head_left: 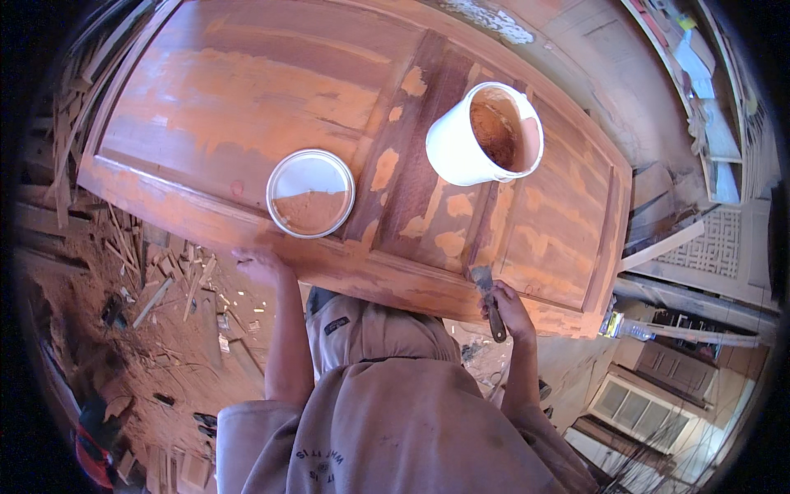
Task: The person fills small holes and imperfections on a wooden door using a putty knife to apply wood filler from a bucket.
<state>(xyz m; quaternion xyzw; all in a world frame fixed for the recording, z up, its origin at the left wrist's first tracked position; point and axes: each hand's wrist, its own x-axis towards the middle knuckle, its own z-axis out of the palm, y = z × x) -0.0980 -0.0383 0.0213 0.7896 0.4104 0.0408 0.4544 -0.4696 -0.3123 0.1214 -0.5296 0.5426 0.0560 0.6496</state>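
A panelled wooden door (329,90) lies flat in front of me, its reddish-brown surface smeared with orange filler patches. My right hand (512,309) is closed around the handle of a putty knife (484,284), whose blade points away from me over the door's near rail. At the near edge, left of my body, my left hand (265,267) has its fingers stretched out and holds nothing. A white bucket (451,146) with brown-orange filler inside stands on the door's middle panels. To its left lies a round lid (309,177), its lower half covered with orange filler.
Wood offcuts (185,276) and sawdust litter the floor at the left. Along the right stand a carved lattice panel (714,247), a framed window (646,407) and shelving. A plastic bottle (638,331) is beyond the door's right end.
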